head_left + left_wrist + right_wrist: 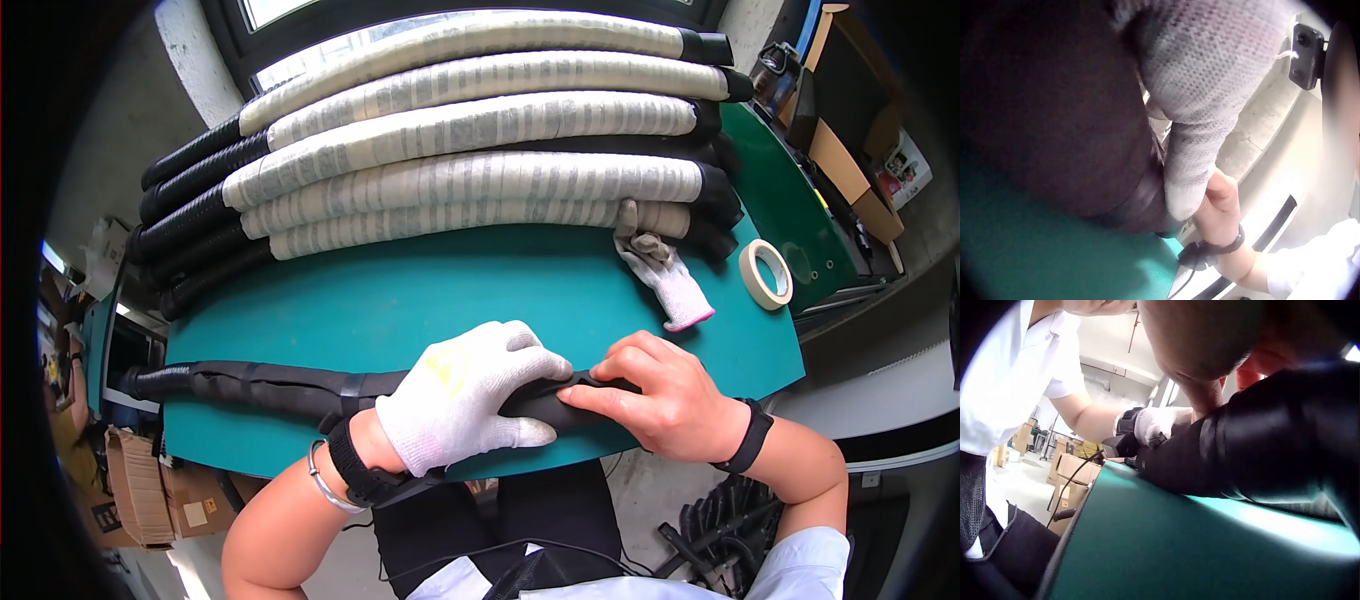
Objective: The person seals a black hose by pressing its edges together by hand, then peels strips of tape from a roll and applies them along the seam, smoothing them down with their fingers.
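The gloved left hand (462, 396) is gripping, and the right hand (662, 396) pinching, a black tube (300, 393) running left-to-right beneath both.

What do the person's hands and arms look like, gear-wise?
Left grip: white knit glove, yellow mark on the back; black wrist strap, silver bangle. Right grip: ungloved, black wristband. White sleeves on both arms.

From head view, I see left hand (465, 395) covering middle of black tube (290, 398), right hand (665, 400) hiding its right end. From right wrist, tube runs off right edge; fingers above blurred, cut off.
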`<action>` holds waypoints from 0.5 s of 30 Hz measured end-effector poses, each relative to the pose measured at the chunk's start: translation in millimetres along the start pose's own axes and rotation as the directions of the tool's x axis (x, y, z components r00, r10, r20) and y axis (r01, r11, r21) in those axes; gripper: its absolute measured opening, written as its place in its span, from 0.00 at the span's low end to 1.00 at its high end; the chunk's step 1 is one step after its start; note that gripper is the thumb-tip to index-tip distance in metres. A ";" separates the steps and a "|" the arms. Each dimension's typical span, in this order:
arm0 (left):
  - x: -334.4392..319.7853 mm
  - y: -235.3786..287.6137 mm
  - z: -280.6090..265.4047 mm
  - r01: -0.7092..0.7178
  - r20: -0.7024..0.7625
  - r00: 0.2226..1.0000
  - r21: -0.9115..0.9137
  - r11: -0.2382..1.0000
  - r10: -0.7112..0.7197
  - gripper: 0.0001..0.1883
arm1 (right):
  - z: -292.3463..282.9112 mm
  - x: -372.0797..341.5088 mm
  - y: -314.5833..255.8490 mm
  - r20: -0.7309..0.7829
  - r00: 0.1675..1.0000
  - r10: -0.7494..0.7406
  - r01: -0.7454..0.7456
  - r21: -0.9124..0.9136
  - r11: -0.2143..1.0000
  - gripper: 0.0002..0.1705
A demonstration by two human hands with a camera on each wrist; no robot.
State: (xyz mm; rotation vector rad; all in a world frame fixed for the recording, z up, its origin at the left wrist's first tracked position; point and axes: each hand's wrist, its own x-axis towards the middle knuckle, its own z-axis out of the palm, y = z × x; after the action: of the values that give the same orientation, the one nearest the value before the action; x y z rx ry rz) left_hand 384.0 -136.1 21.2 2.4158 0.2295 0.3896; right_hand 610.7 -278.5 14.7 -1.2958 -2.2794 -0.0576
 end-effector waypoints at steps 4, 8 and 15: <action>-6.0 -0.5 1.8 -0.067 -0.021 0.997 0.071 0.995 0.069 0.30 | -0.5 -2.7 0.6 -0.011 1.000 -0.006 0.006 0.039 0.999 0.23; -8.9 3.0 5.9 -0.160 -0.062 0.984 0.130 0.979 0.169 0.29 | -3.6 -2.8 -3.0 -0.029 0.998 0.061 -0.056 0.139 0.989 0.19; -9.7 11.6 6.6 -0.198 -0.006 0.979 0.240 0.950 0.205 0.31 | -14.3 4.9 -6.0 0.053 0.960 0.274 -0.276 0.336 0.901 0.29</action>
State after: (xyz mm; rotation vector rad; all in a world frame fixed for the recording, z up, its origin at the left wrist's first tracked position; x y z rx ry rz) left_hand 377.8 -151.4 21.7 2.6824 0.0435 0.5166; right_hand 609.6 -282.0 30.6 -1.4093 -1.9732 0.4221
